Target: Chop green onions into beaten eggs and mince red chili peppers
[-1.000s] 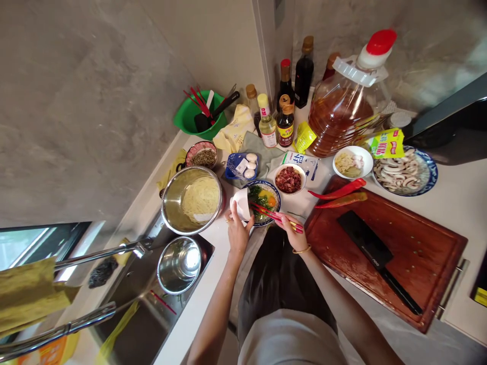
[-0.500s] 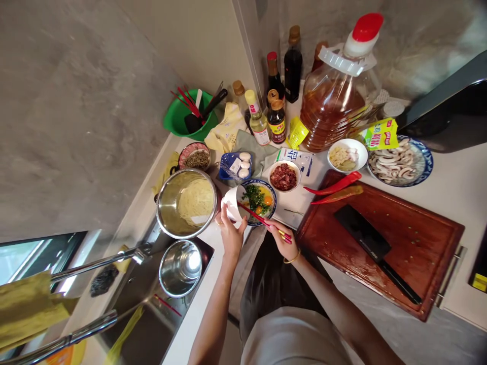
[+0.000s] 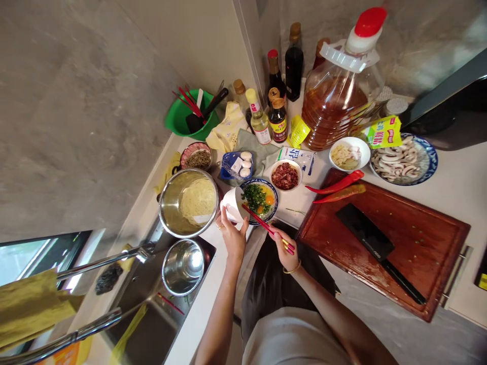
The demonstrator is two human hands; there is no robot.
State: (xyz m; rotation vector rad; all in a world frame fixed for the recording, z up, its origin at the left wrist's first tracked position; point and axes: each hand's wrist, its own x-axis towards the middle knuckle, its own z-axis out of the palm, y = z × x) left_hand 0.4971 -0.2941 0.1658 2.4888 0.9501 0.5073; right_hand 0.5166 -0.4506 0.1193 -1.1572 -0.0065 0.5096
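My left hand (image 3: 233, 235) grips a small white bowl (image 3: 231, 207), tipped on its side toward a blue-patterned bowl (image 3: 274, 217). In that patterned bowl lie egg yolks (image 3: 269, 199) and a heap of chopped greens (image 3: 254, 197). A pair of red chopsticks (image 3: 258, 219) with gold ends is held in my right hand (image 3: 284, 249). Their tips reach to the mouth of the white bowl. Just behind the patterned bowl stands a white bowl of dark red minced meat (image 3: 284, 175).
A steel pot (image 3: 163, 213) of noodles stands on the left, above the sink (image 3: 140, 304) with a steel bowl (image 3: 182, 268). On the right, a cutting board (image 3: 429, 263) carries a black cleaver (image 3: 365, 230) and red peppers (image 3: 338, 185). Bottles and an oil jug (image 3: 331, 111) line the back.
The white bowl stays tipped in my left hand. The chopstick tips have moved slightly, and my right hand is a little lower. The whole view has shifted slightly.
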